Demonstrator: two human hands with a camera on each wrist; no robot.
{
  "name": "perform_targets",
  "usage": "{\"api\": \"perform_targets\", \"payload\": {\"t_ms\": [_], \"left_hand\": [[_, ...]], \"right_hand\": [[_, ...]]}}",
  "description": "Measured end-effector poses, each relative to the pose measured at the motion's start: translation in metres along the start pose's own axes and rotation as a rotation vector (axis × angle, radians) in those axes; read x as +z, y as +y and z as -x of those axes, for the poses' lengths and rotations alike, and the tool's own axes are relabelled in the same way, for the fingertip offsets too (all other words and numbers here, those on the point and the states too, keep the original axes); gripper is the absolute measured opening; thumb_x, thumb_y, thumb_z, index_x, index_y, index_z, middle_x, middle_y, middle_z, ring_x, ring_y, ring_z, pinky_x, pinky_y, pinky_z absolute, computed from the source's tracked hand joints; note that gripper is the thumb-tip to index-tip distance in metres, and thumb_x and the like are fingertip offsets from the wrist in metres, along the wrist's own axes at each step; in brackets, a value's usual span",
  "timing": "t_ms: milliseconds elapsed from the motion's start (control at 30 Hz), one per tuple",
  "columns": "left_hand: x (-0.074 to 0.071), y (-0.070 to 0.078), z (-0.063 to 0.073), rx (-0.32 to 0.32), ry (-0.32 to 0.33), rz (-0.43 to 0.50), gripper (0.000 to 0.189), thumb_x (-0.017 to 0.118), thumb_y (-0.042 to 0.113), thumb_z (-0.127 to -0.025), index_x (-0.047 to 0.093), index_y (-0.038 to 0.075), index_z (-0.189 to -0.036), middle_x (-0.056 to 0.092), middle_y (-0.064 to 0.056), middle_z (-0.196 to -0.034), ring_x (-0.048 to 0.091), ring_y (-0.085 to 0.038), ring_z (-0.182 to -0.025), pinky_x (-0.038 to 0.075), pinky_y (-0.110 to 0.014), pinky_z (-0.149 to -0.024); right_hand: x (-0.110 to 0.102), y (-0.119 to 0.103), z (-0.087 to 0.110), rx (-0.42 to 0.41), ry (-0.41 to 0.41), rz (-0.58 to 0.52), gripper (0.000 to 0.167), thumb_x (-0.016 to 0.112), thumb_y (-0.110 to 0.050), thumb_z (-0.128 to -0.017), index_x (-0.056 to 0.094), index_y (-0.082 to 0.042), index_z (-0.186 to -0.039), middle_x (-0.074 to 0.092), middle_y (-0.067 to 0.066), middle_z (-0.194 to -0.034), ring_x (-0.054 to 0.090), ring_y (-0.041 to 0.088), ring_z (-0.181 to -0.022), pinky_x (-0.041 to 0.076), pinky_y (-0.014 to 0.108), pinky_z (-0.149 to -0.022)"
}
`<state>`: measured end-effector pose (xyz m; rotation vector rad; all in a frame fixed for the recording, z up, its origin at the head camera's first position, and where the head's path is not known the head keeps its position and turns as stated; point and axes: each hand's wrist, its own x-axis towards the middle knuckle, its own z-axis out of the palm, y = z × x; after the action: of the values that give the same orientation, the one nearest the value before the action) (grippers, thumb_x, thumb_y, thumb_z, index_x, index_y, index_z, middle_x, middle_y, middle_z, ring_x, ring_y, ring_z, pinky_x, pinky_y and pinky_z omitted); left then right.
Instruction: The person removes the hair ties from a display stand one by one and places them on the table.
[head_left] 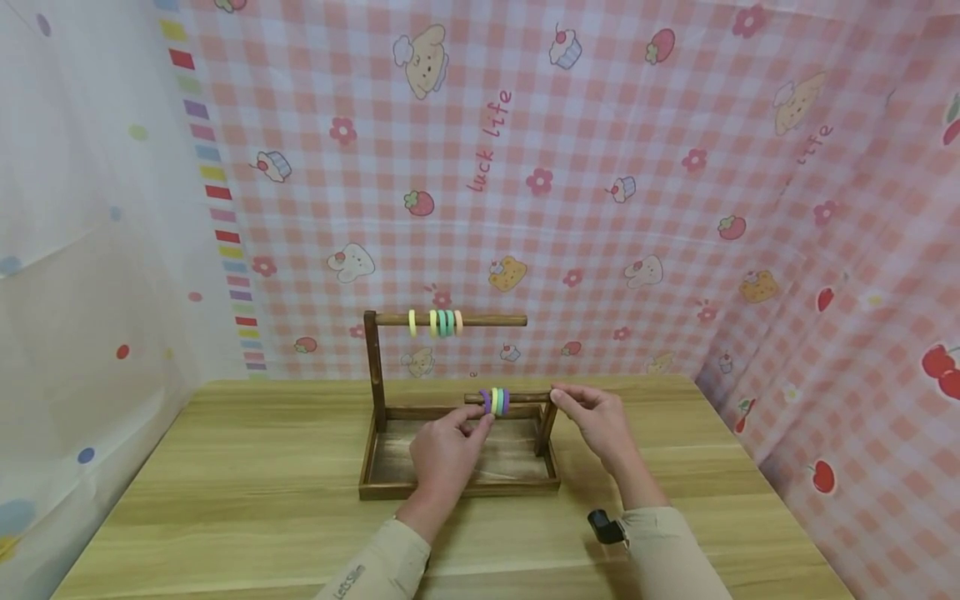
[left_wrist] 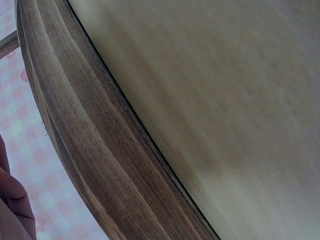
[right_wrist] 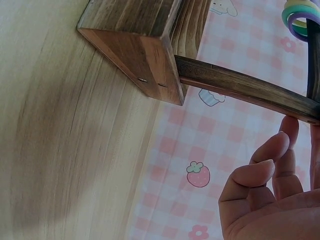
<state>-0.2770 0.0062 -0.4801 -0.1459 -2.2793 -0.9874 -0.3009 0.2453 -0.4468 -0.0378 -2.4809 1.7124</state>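
A dark wooden rack [head_left: 378,375] stands on the table, with a shallow tray base and two posts, each bearing a sideways rod. Several coloured rings [head_left: 498,402], purple, yellow, green and bluish, hang together on the lower front rod [head_left: 528,397]. My left hand [head_left: 447,450] reaches over the tray and pinches the purple ring [head_left: 486,402] at their left side between thumb and index finger. At that rod's right end, my right hand [head_left: 596,417] grips the top corner of the short post [head_left: 547,429]. Its other fingers [right_wrist: 255,175] curl loosely in the right wrist view.
On the taller rear rod [head_left: 495,320] hang several more rings [head_left: 442,322], yellow, green and peach. A black device [head_left: 604,527] sticks out at the right cuff. Behind the wooden table [head_left: 247,475] hangs a pink checked cloth [head_left: 480,233]; a pale dotted cloth [head_left: 97,250] is at left.
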Motion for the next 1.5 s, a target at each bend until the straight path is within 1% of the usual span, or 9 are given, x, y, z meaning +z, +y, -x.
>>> {"api": "perform_targets", "payload": {"t_ms": [200, 333, 433, 600, 900, 1067, 1200, 1333, 1500], "left_hand": [[0.0, -0.002, 0.0, 0.014, 0.009, 0.009, 0.012, 0.086, 0.036, -0.092, 0.086, 0.024, -0.096, 0.07, 0.011, -0.063, 0.05, 0.0, -0.051, 0.033, -0.02, -0.049], [-0.001, -0.003, 0.001, 0.011, -0.005, 0.011, 0.013, 0.085, 0.035, -0.093, 0.086, 0.023, -0.097, 0.068, 0.01, -0.061, 0.039, 0.003, -0.048, 0.029, -0.02, -0.048], [-0.003, -0.003, 0.001, -0.003, -0.02, 0.012, 0.012, 0.084, 0.034, -0.094, 0.086, 0.022, -0.097, 0.067, 0.011, -0.06, 0.035, 0.004, -0.047, 0.028, -0.02, -0.047], [-0.005, -0.003, 0.001, -0.014, -0.022, 0.018, 0.011, 0.082, 0.03, -0.096, 0.085, 0.02, -0.097, 0.069, 0.01, -0.061, 0.036, 0.003, -0.046, 0.028, -0.02, -0.047], [-0.009, -0.004, -0.001, -0.034, 0.035, 0.062, 0.008, 0.083, 0.025, -0.093, 0.086, 0.018, -0.096, 0.072, 0.007, -0.06, 0.039, 0.004, -0.043, 0.028, -0.019, -0.045], [-0.011, -0.007, -0.002, -0.051, 0.05, 0.069, 0.009, 0.084, 0.026, -0.092, 0.086, 0.018, -0.094, 0.074, 0.006, -0.063, 0.047, 0.002, -0.045, 0.031, -0.02, -0.045], [-0.014, -0.01, -0.002, -0.071, 0.043, 0.077, 0.009, 0.084, 0.027, -0.092, 0.086, 0.018, -0.095, 0.075, 0.006, -0.065, 0.051, 0.0, -0.046, 0.031, -0.02, -0.045], [-0.02, -0.012, -0.003, -0.071, 0.034, 0.094, 0.01, 0.083, 0.025, -0.093, 0.086, 0.017, -0.096, 0.076, 0.005, -0.064, 0.05, 0.0, -0.045, 0.032, -0.02, -0.044], [-0.031, -0.016, -0.005, -0.033, 0.047, 0.035, 0.01, 0.083, 0.027, -0.093, 0.086, 0.018, -0.096, 0.074, 0.006, -0.063, 0.041, 0.003, -0.043, 0.027, -0.02, -0.043]], "right_hand": [[0.0, -0.001, 0.0, -0.006, 0.001, 0.006, 0.044, 0.074, -0.049, -0.1, 0.077, -0.018, -0.131, 0.075, 0.009, -0.132, 0.067, 0.029, -0.128, 0.053, 0.051, -0.111], [0.0, -0.001, 0.0, -0.013, 0.001, 0.012, 0.044, 0.073, -0.049, -0.101, 0.077, -0.017, -0.132, 0.075, 0.009, -0.133, 0.067, 0.029, -0.128, 0.053, 0.051, -0.11], [0.0, 0.0, 0.0, -0.016, 0.003, 0.016, 0.044, 0.073, -0.048, -0.101, 0.077, -0.017, -0.132, 0.075, 0.009, -0.133, 0.067, 0.029, -0.128, 0.053, 0.051, -0.11], [0.001, 0.0, 0.0, -0.023, 0.003, 0.011, 0.044, 0.074, -0.047, -0.101, 0.077, -0.016, -0.132, 0.075, 0.01, -0.133, 0.067, 0.03, -0.128, 0.052, 0.053, -0.112], [-0.002, -0.007, 0.003, -0.049, -0.019, 0.08, 0.042, 0.073, -0.048, -0.102, 0.078, -0.017, -0.13, 0.077, 0.009, -0.133, 0.067, 0.032, -0.132, 0.051, 0.057, -0.114], [-0.005, -0.011, 0.004, -0.057, -0.036, 0.108, 0.042, 0.071, -0.047, -0.103, 0.078, -0.016, -0.131, 0.075, 0.01, -0.135, 0.066, 0.033, -0.134, 0.051, 0.057, -0.113], [-0.007, -0.012, 0.004, -0.054, -0.048, 0.147, 0.043, 0.07, -0.047, -0.104, 0.077, -0.015, -0.131, 0.074, 0.011, -0.137, 0.065, 0.035, -0.135, 0.052, 0.058, -0.112], [-0.008, -0.015, 0.003, -0.047, -0.061, 0.193, 0.041, 0.069, -0.045, -0.105, 0.077, -0.014, -0.131, 0.074, 0.014, -0.137, 0.065, 0.038, -0.134, 0.052, 0.059, -0.111], [-0.011, -0.021, 0.001, -0.027, -0.086, 0.201, 0.042, 0.07, -0.044, -0.104, 0.077, -0.012, -0.131, 0.074, 0.015, -0.136, 0.064, 0.04, -0.135, 0.051, 0.061, -0.112]]}}
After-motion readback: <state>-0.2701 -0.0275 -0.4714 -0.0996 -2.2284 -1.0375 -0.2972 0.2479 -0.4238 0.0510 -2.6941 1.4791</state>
